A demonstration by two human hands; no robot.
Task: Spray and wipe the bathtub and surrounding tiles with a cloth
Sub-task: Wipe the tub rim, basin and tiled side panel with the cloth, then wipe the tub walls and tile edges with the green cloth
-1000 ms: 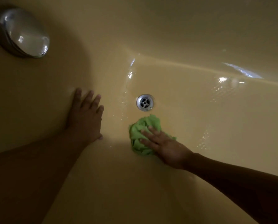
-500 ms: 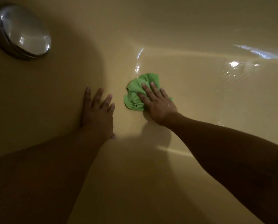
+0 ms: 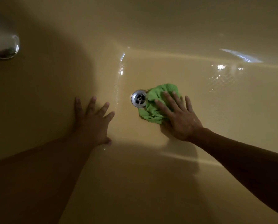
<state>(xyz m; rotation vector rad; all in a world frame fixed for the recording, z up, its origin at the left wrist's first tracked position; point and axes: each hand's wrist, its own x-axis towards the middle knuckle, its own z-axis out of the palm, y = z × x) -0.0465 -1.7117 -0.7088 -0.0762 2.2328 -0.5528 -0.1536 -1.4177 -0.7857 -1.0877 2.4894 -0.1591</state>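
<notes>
From your head camera, you are looking down into a yellow bathtub (image 3: pixel 167 175). The light is dim, and your two bare arms reach in from the bottom of the picture.

Your right hand (image 3: pixel 178 117) lies flat on a green cloth (image 3: pixel 152 104). Its fingers (image 3: pixel 170 101) are straight and spread wide. They are not curled round the cloth, they just press it down on the tub floor. The cloth is bunched up and sits near the middle of the picture. Part of it sticks out past your fingers toward 10 o'clock.

A round metal drain (image 3: pixel 139 98) is at 9 o'clock from the cloth. The cloth's edge touches the drain's rim or lies just over it.

Your left hand (image 3: pixel 93 120) is at 8 o'clock from the drain, a little way off. It is flat on the tub's sloping side, fingers straight and spread, and it holds nothing.

A shiny metal fitting (image 3: pixel 9 49) sits on the tub wall at 10 o'clock in the picture, cut off by the left edge. I cannot tell just what it is.

Wet bright spots (image 3: pixel 220 67) shine on the tub floor at 2 o'clock from the cloth, well apart from your hands.
</notes>
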